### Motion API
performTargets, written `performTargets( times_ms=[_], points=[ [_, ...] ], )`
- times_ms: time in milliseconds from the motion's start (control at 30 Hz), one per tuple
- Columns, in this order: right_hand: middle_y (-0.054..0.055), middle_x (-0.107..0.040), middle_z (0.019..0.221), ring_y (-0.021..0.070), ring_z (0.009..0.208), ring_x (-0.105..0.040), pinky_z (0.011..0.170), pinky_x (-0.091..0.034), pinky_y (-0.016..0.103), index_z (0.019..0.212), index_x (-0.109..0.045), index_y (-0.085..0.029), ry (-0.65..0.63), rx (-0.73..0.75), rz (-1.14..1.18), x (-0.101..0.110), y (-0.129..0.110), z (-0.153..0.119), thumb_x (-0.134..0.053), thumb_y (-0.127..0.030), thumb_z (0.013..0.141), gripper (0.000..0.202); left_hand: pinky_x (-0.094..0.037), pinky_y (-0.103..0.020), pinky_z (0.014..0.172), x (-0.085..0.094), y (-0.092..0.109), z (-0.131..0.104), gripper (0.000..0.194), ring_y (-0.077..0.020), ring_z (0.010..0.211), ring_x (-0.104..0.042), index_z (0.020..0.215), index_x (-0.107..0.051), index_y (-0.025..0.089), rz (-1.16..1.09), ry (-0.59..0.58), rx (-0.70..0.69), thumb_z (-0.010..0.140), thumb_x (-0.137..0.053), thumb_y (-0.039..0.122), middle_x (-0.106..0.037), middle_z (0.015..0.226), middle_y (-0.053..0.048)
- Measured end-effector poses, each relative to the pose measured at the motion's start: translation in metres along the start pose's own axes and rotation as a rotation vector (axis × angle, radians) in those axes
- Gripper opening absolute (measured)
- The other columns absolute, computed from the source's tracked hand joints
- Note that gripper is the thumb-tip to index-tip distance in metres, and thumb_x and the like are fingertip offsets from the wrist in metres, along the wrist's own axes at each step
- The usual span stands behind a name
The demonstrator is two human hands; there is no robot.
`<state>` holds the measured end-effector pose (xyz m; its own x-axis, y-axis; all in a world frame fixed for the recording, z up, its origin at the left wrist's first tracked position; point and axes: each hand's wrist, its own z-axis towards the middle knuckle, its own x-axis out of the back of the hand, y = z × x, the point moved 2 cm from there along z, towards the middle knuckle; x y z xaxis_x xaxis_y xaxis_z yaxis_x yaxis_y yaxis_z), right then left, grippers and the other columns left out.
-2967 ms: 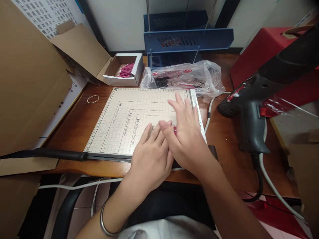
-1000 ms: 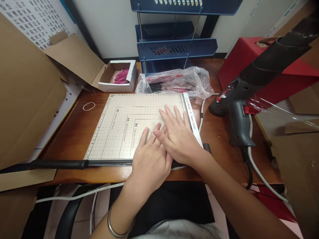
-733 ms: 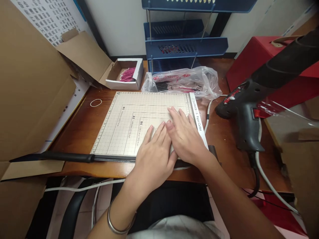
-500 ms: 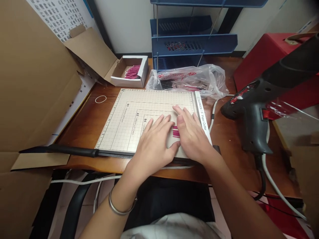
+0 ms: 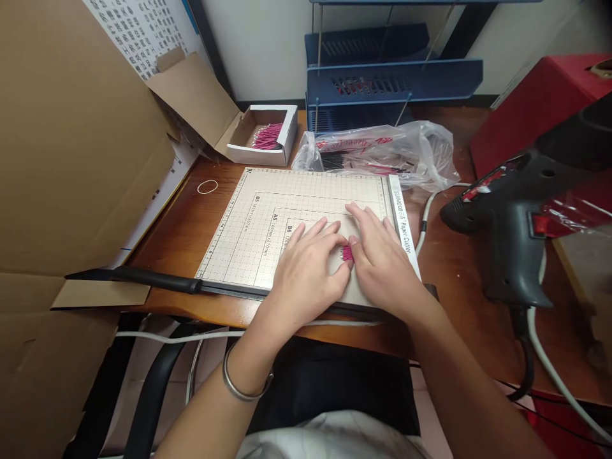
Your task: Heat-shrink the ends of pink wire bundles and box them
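We see left hand (image 5: pixel 308 274) pinching pink strands (image 5: pixel 347 253), right hand (image 5: pixel 382 271) loosely open alongside, likely so they don't spread; paper cutter (image 5: pixel 306 185) gives flat support.

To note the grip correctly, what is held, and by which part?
Pink pieces, pinched at their near and far edges by the left hand; whether the right hand grips too cannot be told.

From above and behind the fingers (image 5: pixel 362 220), the scene is viewed forward and down, fairly near.
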<state>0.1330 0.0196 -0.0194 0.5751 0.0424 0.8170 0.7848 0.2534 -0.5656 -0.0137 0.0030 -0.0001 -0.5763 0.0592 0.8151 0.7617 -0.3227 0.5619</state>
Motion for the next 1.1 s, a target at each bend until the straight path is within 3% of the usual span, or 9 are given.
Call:
performTargets(
  times_ms=[267,433,600,767,967,1100],
  points=[
    [0.006,-0.031,0.169,0.0303,0.16,-0.025,0.131,-0.023,0.062,0.163,-0.032,-0.017,-0.007,0.051,-0.155,-0.005,-0.001,-0.002,-0.028,-0.021,0.097,0.066,-0.034,-0.053,0.128,-0.004,-0.002,-0.012,0.03,-0.0267,0.151,-0.045,0.127,-0.066,0.019,0.121,0.055,-0.049,0.1,-0.057,0.027,-0.059,0.154,-0.006],
    [0.005,-0.024,0.171,0.0327,0.161,-0.021,0.131,-0.021,0.062,0.165,-0.029,-0.016,-0.063,0.045,-0.216,-0.003,-0.003,-0.001,-0.026,-0.02,0.095,0.069,-0.037,-0.059,0.123,-0.009,0.003,-0.029,0.04,-0.0321,0.149,-0.047,0.139,-0.062,0.015,0.334,0.106,-0.151,0.108,-0.042,0.028,-0.06,0.152,-0.006],
    [0.005,-0.026,0.171,0.0321,0.16,-0.022,0.131,-0.022,0.061,0.165,-0.028,-0.018,-0.04,0.045,-0.217,-0.004,-0.003,0.0,-0.027,-0.017,0.095,0.07,-0.04,-0.063,0.12,-0.009,0.007,-0.035,0.049,-0.036,0.15,-0.044,0.15,-0.054,0.009,0.443,0.02,-0.17,0.11,-0.034,0.03,-0.05,0.16,-0.008],
    [0.006,-0.031,0.169,0.0317,0.16,-0.025,0.13,-0.023,0.061,0.165,-0.03,-0.018,0.007,0.049,-0.203,-0.007,-0.002,-0.001,-0.024,-0.02,0.098,0.067,-0.037,-0.066,0.12,-0.007,0.01,-0.034,0.05,-0.0342,0.152,-0.042,0.153,-0.05,0.012,0.458,-0.023,-0.188,0.11,-0.029,0.026,-0.049,0.161,-0.006],
    [0.007,-0.034,0.167,0.0314,0.158,-0.028,0.129,-0.025,0.062,0.164,-0.031,-0.017,0.03,0.047,-0.173,-0.006,-0.002,-0.001,-0.027,-0.019,0.097,0.067,-0.037,-0.057,0.122,-0.007,0.011,-0.033,0.05,-0.0315,0.154,-0.04,0.153,-0.049,0.013,0.436,-0.055,-0.17,0.11,-0.029,0.026,-0.049,0.161,-0.004],
    [0.007,-0.035,0.167,0.0307,0.159,-0.027,0.13,-0.026,0.061,0.163,-0.032,-0.016,0.032,0.05,-0.164,-0.007,-0.001,-0.001,-0.029,-0.018,0.096,0.067,-0.032,-0.051,0.127,-0.011,0.008,-0.035,0.052,-0.0273,0.155,-0.037,0.156,-0.046,0.011,0.396,-0.01,-0.116,0.11,-0.032,0.032,-0.045,0.165,-0.007]
  ],
)
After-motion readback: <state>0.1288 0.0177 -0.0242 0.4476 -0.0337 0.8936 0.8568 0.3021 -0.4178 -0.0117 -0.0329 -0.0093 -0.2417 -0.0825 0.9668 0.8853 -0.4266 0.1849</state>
